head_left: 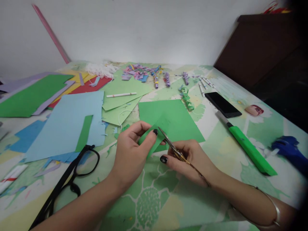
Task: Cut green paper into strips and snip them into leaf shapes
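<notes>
My left hand pinches a small folded green paper piece between thumb and fingers, near the middle of the view. In my right hand are small scissors, their tips pointing up and left at the edge of the piece, close to my left thumb. The blades look nearly closed. Behind both hands a green sheet lies flat on the table. A dark green strip rests on a light blue sheet to the left.
Black glasses lie at front left. Coloured sheets cover the left side. Rolled paper pieces, scraps and white string are at the back. On the right are a phone, a green-handled knife and a blue object.
</notes>
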A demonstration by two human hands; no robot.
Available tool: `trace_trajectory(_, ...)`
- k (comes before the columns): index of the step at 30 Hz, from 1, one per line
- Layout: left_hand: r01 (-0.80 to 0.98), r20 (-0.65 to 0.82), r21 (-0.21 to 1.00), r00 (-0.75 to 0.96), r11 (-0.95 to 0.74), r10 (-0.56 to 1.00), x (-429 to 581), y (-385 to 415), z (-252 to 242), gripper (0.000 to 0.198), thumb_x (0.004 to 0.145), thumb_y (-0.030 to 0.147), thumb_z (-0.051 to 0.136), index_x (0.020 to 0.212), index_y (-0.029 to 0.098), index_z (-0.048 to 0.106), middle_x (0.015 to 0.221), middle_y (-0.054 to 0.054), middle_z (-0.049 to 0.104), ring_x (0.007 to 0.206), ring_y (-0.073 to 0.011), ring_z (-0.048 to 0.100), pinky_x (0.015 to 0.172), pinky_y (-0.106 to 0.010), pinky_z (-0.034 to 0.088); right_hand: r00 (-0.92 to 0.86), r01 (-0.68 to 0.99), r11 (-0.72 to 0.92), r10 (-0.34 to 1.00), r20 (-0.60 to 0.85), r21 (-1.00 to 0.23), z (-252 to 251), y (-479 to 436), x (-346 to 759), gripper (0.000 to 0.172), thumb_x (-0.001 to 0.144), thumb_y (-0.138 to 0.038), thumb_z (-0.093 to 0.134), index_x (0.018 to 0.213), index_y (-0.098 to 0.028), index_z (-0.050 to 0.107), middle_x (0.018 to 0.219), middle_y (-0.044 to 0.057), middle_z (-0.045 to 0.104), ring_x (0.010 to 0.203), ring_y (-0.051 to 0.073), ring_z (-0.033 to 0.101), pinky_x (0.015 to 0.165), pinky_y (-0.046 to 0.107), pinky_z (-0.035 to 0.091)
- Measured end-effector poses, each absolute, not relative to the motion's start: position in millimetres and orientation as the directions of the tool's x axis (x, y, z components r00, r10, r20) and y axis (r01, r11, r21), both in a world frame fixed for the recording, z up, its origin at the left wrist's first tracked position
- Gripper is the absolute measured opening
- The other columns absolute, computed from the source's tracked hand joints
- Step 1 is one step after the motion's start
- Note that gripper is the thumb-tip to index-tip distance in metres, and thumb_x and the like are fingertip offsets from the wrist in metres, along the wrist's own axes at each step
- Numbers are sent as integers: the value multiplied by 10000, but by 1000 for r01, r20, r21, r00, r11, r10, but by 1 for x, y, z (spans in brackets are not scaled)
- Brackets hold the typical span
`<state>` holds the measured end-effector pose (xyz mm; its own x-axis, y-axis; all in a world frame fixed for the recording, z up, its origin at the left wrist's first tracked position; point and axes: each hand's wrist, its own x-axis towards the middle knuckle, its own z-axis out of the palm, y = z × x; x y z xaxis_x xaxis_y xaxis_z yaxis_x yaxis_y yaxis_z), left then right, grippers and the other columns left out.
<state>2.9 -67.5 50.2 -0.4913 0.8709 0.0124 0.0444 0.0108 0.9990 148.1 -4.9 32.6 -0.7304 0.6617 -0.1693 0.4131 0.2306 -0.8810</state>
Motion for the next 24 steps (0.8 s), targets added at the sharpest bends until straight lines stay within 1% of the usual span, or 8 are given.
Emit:
trace_trajectory(6, 32, 4, 999, -490, 13, 871, 2, -67, 49, 97, 754, 221, 601, 696, 176, 538, 681, 14, 570, 692, -143, 579, 654, -260, 478, -751, 396, 219, 636, -177, -892, 33, -6, 151, 352, 748, -470, 571, 608, -156, 493, 498, -39, 384, 459, 73, 331, 405, 193, 241)
trace_trajectory(17, 44, 11, 999, -497, 12, 868, 2, -67, 49, 96, 757, 214, 596, 687, 177, 541, 666, 13, 559, 685, -144, 584, 634, -256, 484, -744, 398, 219, 646, -173, -891, 31, -6, 150, 351, 760, -467, 559, 609, -156, 499, 493, -42, 373, 446, 70, 343, 402, 192, 237)
trace_trajectory(24, 29, -15, 999, -499, 35, 867, 2, -67, 49, 99, 752, 224, 599, 690, 180, 536, 680, 6, 557, 709, -159, 585, 632, -270, 486, -727, 411, 226, 665, -168, -883, 33, -6, 147, 346, 756, -452, 554, 586, -158, 486, 488, -38, 370, 448, 75, 357, 411, 197, 236)
